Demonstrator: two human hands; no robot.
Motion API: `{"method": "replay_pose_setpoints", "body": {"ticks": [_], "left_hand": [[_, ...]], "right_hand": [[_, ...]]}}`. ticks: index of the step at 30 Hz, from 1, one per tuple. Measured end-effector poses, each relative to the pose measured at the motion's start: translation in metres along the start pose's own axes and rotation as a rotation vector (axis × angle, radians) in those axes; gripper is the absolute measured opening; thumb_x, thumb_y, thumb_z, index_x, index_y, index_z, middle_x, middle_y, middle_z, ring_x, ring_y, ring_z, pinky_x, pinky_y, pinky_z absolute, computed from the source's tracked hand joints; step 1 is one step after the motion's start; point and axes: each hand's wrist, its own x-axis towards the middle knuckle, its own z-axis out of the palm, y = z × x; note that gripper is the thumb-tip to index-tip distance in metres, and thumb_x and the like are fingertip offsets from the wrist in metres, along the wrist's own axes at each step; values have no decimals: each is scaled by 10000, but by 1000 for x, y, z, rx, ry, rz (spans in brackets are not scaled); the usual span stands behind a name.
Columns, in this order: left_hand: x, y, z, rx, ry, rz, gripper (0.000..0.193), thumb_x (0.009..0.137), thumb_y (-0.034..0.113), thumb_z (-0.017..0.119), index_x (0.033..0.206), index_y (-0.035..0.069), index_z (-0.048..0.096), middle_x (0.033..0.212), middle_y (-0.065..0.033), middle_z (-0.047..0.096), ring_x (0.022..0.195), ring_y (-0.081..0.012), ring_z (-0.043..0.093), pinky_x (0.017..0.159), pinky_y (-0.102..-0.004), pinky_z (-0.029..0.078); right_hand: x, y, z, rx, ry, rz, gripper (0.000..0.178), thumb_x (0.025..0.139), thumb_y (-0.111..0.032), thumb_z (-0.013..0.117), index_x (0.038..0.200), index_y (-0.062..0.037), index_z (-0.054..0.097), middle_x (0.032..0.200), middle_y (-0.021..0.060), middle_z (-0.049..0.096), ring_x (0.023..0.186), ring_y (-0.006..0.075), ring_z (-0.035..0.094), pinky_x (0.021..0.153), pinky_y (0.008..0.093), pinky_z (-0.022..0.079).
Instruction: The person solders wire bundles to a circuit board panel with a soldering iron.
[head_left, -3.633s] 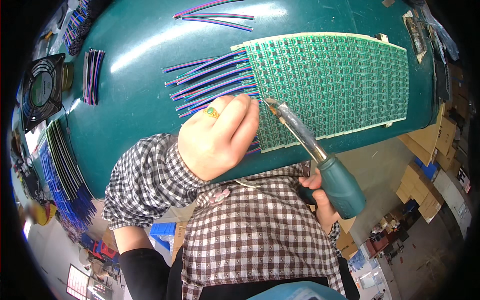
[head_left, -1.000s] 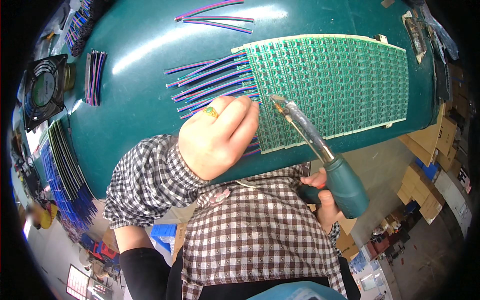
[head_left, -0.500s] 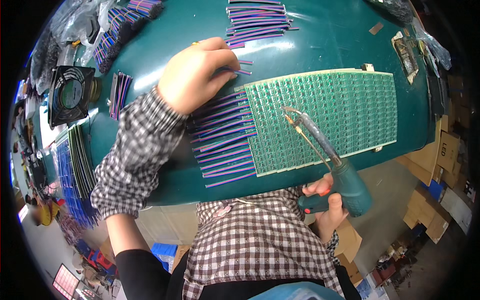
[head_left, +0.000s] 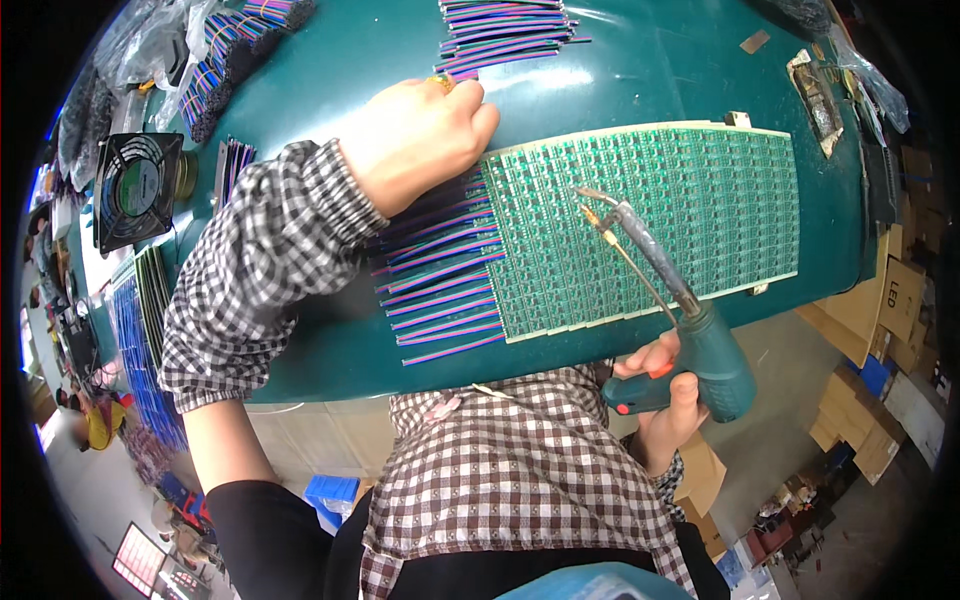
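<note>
While the right hand (head_left: 668, 425) closes around 1 soldering gun (head_left: 720, 370), the left hand (head_left: 425, 140) curls inward, its hold hidden; 1 circuit-board panel (head_left: 730, 215) lies beyond the right grip, just right of the left.

The green tabletop (head_left: 640, 95) is smooth and glossy. Near its front edge, the broad green circuit-board panel (head_left: 660, 200) looks rough; the green pistol-shaped soldering gun (head_left: 720, 365) pairs matt plastic with dull metal; the black-and-white checked sleeve (head_left: 255, 255) is cloth.

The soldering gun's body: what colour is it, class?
The soldering gun's body is dark bluish green; it shows best in the head view.
</note>
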Motion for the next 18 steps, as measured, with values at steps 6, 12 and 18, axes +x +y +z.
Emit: {"method": "replay_pose_setpoints", "body": {"ticks": [6,12,18], "left_hand": [[-28,11,-27,-272,319,-220,246,733,20,616,976,47,589,825,-117,543,739,-301,613,629,-365,525],[-63,101,-31,-505,247,-230,342,706,-11,624,1045,-32,654,980,-144,600,833,-287,630,738,-342,538],[-71,119,-7,-375,254,-211,417,696,42,610,1099,-57,652,981,-118,616,818,-228,630,687,-305,536]], "right_hand": [[-11,3,-4,-11,27,6,591,909,-399,654,1200,83,474,890,114,563,814,233,640,676,394,623],[-16,4,-5,-36,-9,29,586,912,-393,650,1205,84,478,901,127,571,831,251,643,690,406,623],[-32,5,-7,-88,-17,37,592,912,-382,647,1221,94,480,966,171,600,833,294,678,703,402,618]]}}
